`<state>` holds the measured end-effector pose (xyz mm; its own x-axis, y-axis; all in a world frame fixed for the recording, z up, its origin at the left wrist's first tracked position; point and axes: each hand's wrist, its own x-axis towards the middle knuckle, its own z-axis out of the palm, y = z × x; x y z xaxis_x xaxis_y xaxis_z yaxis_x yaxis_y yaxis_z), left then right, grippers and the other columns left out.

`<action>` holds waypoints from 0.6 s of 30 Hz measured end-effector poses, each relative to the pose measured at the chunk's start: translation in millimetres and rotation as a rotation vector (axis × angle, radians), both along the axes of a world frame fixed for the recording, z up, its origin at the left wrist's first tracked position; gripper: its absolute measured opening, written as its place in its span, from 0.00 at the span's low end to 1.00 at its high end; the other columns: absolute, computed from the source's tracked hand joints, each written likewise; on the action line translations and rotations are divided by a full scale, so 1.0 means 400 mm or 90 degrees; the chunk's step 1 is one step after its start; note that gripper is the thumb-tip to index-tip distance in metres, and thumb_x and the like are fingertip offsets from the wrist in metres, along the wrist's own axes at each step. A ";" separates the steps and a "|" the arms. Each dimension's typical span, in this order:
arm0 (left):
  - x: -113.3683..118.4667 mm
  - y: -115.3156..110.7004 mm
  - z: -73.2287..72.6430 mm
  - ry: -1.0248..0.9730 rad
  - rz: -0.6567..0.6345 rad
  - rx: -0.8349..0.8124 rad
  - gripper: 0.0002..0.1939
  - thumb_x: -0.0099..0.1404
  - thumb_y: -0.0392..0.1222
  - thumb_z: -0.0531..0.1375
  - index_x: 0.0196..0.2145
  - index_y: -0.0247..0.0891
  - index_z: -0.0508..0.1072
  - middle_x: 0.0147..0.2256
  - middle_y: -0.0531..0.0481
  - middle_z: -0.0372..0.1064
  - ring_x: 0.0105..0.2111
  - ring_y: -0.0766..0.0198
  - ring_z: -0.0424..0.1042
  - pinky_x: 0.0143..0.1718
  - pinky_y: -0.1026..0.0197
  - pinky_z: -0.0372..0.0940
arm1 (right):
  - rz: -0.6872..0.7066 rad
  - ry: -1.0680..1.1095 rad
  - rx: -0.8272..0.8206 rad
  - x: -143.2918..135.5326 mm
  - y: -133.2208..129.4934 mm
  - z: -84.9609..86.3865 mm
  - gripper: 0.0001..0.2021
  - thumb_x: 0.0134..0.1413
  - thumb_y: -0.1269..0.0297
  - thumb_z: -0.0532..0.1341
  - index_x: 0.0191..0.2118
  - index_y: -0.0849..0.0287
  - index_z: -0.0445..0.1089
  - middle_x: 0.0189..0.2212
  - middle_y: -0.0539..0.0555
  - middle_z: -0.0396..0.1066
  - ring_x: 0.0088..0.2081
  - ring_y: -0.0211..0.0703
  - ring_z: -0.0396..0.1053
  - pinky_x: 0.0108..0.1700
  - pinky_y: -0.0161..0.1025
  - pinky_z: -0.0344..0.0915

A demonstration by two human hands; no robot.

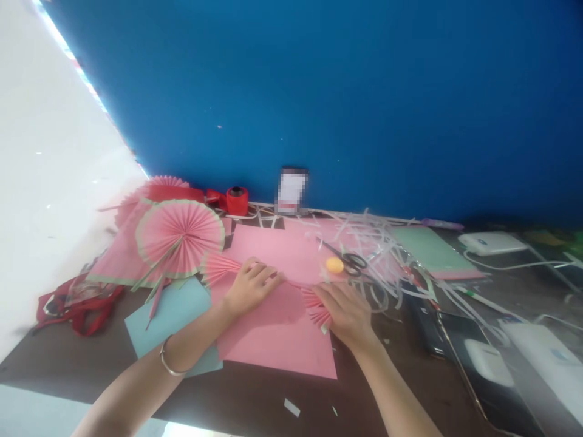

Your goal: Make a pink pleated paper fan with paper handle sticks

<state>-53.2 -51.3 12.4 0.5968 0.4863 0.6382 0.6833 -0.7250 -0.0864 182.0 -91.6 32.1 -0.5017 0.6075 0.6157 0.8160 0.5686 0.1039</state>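
Note:
My left hand (253, 285) is closed on the left part of a pleated pink paper strip (221, 268), whose folds fan out at that end. My right hand (348, 312) presses the strip's right part, its fingers bent over it and its folds spreading below them. Between the hands the strip runs narrow across pink paper sheets (277, 331). Just beyond my right hand lie dark scissors (354, 263) and a small orange-yellow oval object (334, 265). A round pink paper fan with a pale green rim (182, 237) rests to the left.
Blue paper (159, 328) lies at left, near a red strap (93, 315). Red tape (237, 201) and a propped phone (292, 191) stand by the blue wall. White paper strips (382, 255), green sheets (430, 249), a black phone (492, 388) and white devices (549, 358) are at right.

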 end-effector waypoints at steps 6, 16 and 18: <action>-0.012 0.021 -0.014 -0.014 0.070 -0.044 0.10 0.64 0.38 0.53 0.44 0.39 0.67 0.36 0.48 0.71 0.33 0.62 0.68 0.38 0.59 0.56 | 0.010 0.057 -0.031 0.015 0.013 -0.002 0.13 0.54 0.75 0.51 0.37 0.57 0.72 0.32 0.53 0.75 0.38 0.42 0.69 0.44 0.37 0.61; -0.042 0.041 -0.013 0.083 0.131 -0.135 0.15 0.62 0.29 0.52 0.45 0.41 0.68 0.33 0.49 0.70 0.32 0.61 0.66 0.37 0.58 0.56 | -0.006 0.044 -0.053 0.042 0.032 -0.014 0.16 0.50 0.63 0.58 0.46 0.61 0.68 0.39 0.56 0.74 0.42 0.48 0.68 0.49 0.42 0.60; -0.041 0.040 -0.012 0.084 0.140 -0.137 0.15 0.61 0.29 0.53 0.44 0.41 0.68 0.32 0.49 0.69 0.32 0.61 0.66 0.37 0.58 0.55 | -0.023 0.029 -0.050 0.029 0.026 -0.010 0.18 0.49 0.62 0.58 0.47 0.62 0.67 0.40 0.57 0.74 0.43 0.49 0.68 0.49 0.42 0.60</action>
